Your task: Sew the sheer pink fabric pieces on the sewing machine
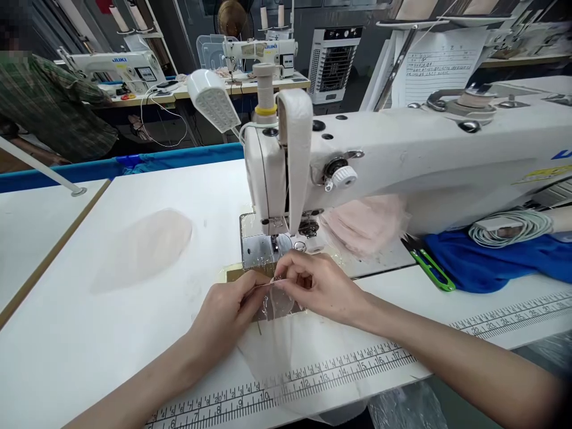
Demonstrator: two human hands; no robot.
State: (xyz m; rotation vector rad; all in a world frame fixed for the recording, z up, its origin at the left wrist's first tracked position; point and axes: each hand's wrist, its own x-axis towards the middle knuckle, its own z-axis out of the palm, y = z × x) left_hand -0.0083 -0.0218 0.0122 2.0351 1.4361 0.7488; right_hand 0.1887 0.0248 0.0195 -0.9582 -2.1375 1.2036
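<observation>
Just in front of the needle area of a white sewing machine (268,179), my two hands meet. My left hand (232,301) pinches the edge of a thin, sheer pale fabric piece (268,351) between thumb and index finger. The same edge is gripped by my right hand (317,286), its fingers curled close to the left fingertips. Below the hands the sheer fabric hangs over the printed ruler (304,384) toward the table's front edge. Another sheer piece (147,250) lies flat on the white table to the left. A pile of pale pink fabric (366,223) rests under the machine arm.
Green-handled snips (431,268) lie right of the machine bed, beside blue cloth (482,262) and a coiled cord (512,228). A small lamp (213,100) stands at the machine head. Behind, a person (58,107) works near other sewing machines (118,67).
</observation>
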